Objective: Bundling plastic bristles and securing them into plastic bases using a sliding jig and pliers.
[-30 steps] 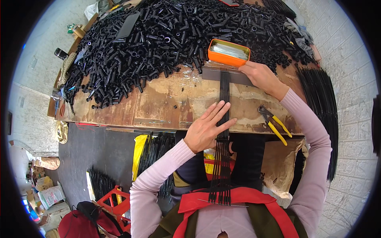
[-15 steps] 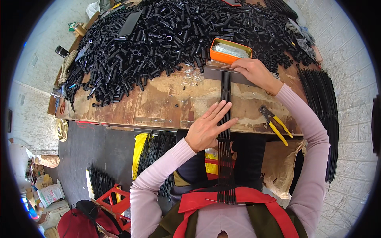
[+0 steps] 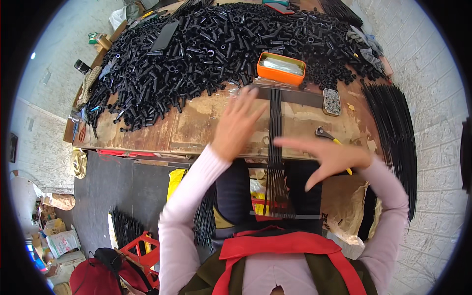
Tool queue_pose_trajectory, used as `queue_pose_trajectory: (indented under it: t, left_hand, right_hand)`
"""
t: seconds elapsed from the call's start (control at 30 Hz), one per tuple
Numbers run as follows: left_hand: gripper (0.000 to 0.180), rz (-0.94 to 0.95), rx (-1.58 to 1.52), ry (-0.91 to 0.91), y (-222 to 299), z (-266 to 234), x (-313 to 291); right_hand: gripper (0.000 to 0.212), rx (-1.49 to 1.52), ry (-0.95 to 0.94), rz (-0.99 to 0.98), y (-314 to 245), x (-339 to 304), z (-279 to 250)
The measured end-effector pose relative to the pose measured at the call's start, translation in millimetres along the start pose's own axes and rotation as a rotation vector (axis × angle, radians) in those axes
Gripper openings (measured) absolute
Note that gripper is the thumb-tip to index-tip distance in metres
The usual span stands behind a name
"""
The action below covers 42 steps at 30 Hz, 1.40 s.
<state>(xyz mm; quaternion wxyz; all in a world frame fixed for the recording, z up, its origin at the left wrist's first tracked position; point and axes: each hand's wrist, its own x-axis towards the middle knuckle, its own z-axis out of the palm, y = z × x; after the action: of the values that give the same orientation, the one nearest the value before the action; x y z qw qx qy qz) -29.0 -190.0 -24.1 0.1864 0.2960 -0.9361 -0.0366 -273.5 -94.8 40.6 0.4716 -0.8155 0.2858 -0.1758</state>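
A row of thin black rods runs from a dark flat bar on the bench down over its front edge toward my lap. My left hand is raised left of the rods, its fingers stretched and somewhat blurred, holding nothing. On the right, my right hand hovers with thumb and fingers apart, fingertips over the rods; whether they touch is unclear. Pliers with yellow handles lie partly hidden behind that hand. An orange box of thin pale wires stands behind the bar.
A big heap of black tubular parts covers the back of the wooden bench. A small tin of tiny pieces sits at the bar's right end. Long black rods hang at the right edge. A red crate stands lower left.
My right hand has left the bar by the orange box and come down toward me. My left hand has lifted off the rods and moved up. The rods' lower end has shifted up.
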Motion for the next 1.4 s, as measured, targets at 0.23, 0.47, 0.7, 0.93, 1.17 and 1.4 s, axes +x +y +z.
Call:
queue_pose_trajectory:
  t: [0.23, 0.47, 0.7, 0.93, 1.17, 1.4]
  left_hand:
    - [0.02, 0.215, -0.526, 0.138, -19.1, 80.3, 65.2]
    - [0.066, -0.322, -1.323, -0.18, 6.1, 71.1, 23.8]
    - [0.02, -0.053, -1.751, -0.349, 171.6, -8.6, -96.9]
    - [0.019, -0.169, -1.233, 0.054, 140.6, -22.8, -73.4]
    - [0.019, -0.003, 0.058, 0.497, 124.0, -84.8, -33.2]
    - [0.034, 0.141, 0.156, 0.549, 163.2, -85.3, -54.0]
  right_hand:
    - [0.026, 0.068, 0.378, 0.143, 31.4, 12.0, 72.5]
    - [0.022, 0.358, 0.588, -0.053, -97.2, 17.7, -17.3]
    - [0.022, 0.353, 0.53, 0.108, -147.3, -8.8, 0.5]
    - [0.043, -1.116, 0.954, -0.009, -178.7, -44.9, 27.7]
    - [0.02, -1.967, 0.479, -0.221, -129.7, -0.2, 43.5]
    - [0.036, 0.164, 1.121, -0.102, -168.4, 5.1, -4.9]
